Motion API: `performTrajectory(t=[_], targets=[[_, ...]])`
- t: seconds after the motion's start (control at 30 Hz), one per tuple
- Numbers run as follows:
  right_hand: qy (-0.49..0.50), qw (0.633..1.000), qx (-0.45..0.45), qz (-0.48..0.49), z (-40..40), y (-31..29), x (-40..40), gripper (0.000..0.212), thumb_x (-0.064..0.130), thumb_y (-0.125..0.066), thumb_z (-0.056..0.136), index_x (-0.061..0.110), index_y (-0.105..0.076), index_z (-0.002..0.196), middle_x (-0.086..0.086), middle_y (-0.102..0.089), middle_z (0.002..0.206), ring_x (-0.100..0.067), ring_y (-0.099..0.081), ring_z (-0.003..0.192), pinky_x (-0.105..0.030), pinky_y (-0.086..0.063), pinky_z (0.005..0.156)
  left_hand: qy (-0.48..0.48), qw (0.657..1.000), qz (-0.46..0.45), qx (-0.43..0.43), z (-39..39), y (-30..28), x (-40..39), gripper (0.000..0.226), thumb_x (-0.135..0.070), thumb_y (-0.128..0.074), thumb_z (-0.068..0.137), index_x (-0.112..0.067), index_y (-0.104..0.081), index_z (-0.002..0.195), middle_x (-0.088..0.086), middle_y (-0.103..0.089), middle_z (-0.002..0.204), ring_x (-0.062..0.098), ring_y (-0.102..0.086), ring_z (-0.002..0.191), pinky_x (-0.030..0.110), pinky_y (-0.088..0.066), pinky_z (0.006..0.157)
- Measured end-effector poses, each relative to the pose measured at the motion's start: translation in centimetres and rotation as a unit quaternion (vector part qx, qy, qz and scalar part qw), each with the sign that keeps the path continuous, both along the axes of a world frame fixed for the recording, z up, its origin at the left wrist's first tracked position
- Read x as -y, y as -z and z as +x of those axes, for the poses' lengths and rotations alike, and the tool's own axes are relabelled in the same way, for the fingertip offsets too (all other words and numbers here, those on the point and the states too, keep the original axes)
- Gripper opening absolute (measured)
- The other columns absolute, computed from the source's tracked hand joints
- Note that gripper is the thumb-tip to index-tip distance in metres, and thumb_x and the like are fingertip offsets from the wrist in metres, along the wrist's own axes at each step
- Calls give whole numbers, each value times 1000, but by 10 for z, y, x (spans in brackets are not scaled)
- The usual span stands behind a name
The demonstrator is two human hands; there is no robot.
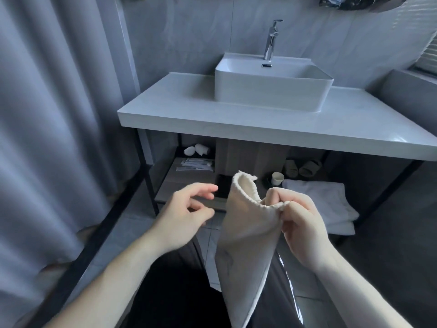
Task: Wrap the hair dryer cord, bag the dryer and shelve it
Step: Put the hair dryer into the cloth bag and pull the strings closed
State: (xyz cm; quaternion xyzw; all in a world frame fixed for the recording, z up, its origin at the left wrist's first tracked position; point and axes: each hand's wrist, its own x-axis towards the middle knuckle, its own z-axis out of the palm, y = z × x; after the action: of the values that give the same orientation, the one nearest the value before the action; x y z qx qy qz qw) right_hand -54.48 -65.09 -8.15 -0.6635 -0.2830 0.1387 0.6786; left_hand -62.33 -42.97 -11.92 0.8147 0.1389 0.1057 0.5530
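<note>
Cream cotton drawstring bag (246, 233) is hanging in front of the person, below the counter edge, mouth up and gaping toward the left. Right hand (300, 223) is pinching the gathered rim on the right side, likely keeping the mouth held open for loading. Left hand (189, 209) is hovering just beside the bag's opening, fingers loosely spread, holding nothing, probably reaching for the opposite rim. Hair dryer itself isn't visible; can't tell whether it's already inside. Beyond, the lower wooden shelf (179, 185) under the white stone vanity counter (189, 114) is carrying a folded white towel (324, 200), a paper cup (277, 178) and slippers (305, 168), probably where the bag is going.
</note>
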Motion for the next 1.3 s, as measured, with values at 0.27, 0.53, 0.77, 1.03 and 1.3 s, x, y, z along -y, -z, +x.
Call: performTrajectory(t=[0.27, 0.53, 0.77, 1.03, 1.3], targets=[[-37, 998, 55, -14, -6, -4, 7, 42, 18, -64, 73, 30, -30, 53, -19, -17, 63, -31, -17, 65, -43, -16, 63, 31, 978, -193, -75, 53, 9, -5, 44, -39, -54, 101, -20, -69, 137, 17, -73, 135, 28, -69, 125, 43, -48, 112], [33, 996, 82, -12, 8, 1, 20, 64, -8, -67, 97, 22, -30, 55, 2, -23, 58, -16, -22, 60, -30, -21, 57, -34, 980, -189, 55, 24, 18, -21, 21, -6, -66, 101, -14, -79, 116, 4, -83, 114, 22, -74, 115, 32, -51, 97], [118, 983, 133, -55, 28, 3, 14, 58, 23, -71, 104, 4, -38, 59, 5, -48, 67, -15, -46, 65, -35, -36, 61, -86, 975, -113, 170, -22, -9, -30, 20, -1, -66, 101, -18, -71, 110, 6, -71, 91, 12, -62, 90, 25, -48, 89], [153, 953, 178, -193, 26, 17, 14, 59, 45, -75, 94, 12, -45, 56, 10, -37, 54, -8, -35, 54, -20, -30, 52, -77, 984, -88, 134, -35, 8, -30, 16, -2, -66, 101, -14, -70, 109, 9, -77, 104, 9, -66, 94, 20, -53, 90], [156, 945, 176, -229, 25, 16, 18, 62, 52, -71, 96, 16, -40, 56, 8, -29, 51, -10, -26, 52, -22, -25, 48, -86, 985, -44, 140, -28, 3, -29, 19, -40, -67, 92, -30, -83, 94, 1, -82, 95, 6, -73, 88, 28, -59, 84]])
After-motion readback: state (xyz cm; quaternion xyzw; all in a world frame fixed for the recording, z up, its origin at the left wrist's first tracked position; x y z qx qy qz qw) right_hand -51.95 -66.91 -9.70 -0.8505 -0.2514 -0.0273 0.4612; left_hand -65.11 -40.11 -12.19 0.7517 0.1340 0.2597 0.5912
